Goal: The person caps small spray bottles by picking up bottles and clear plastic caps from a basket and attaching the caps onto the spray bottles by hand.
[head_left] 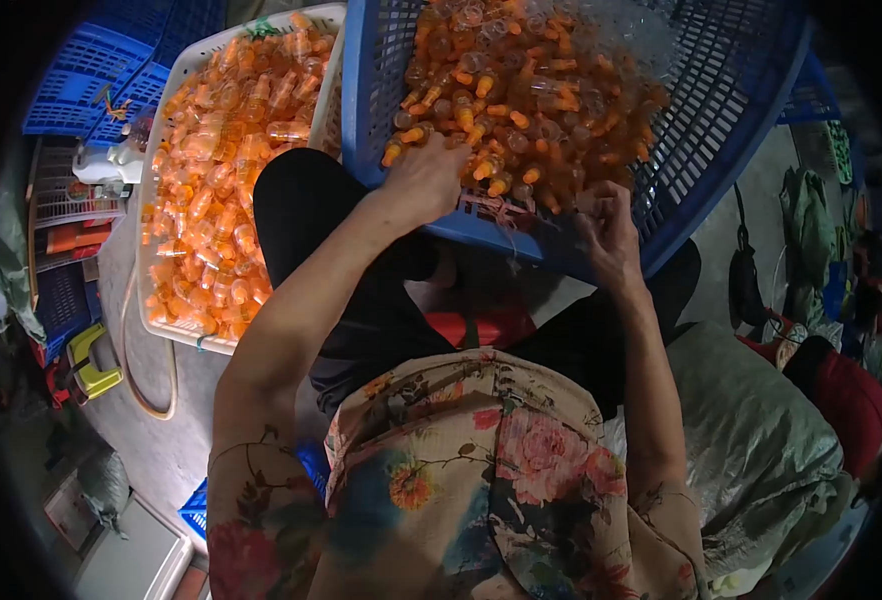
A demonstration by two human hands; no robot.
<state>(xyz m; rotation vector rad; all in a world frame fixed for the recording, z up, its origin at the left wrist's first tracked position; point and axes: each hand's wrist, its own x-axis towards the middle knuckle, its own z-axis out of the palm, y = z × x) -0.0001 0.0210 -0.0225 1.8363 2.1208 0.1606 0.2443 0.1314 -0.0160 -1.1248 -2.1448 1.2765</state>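
A large blue basket (726, 95) rests tilted over my knees, heaped with small clear pieces with orange tips (536, 100). My left hand (429, 182) reaches over the near left rim, its fingertips among the orange-tipped pieces and partly hidden by them. Near the front rim, my right hand (609, 235) has its fingers bent together beside the pile; whatever they hold is too small to make out. Between the hands, pinkish strings (501, 212) hang at the rim.
A white basket (147, 250) full of orange bottle-like pieces stands at the left. Blue crates (81, 80) are at the upper left. A hose (126, 370) and a yellow-green container (96, 362) lie on the floor. A large grey-green sack (761, 440) sits at the right.
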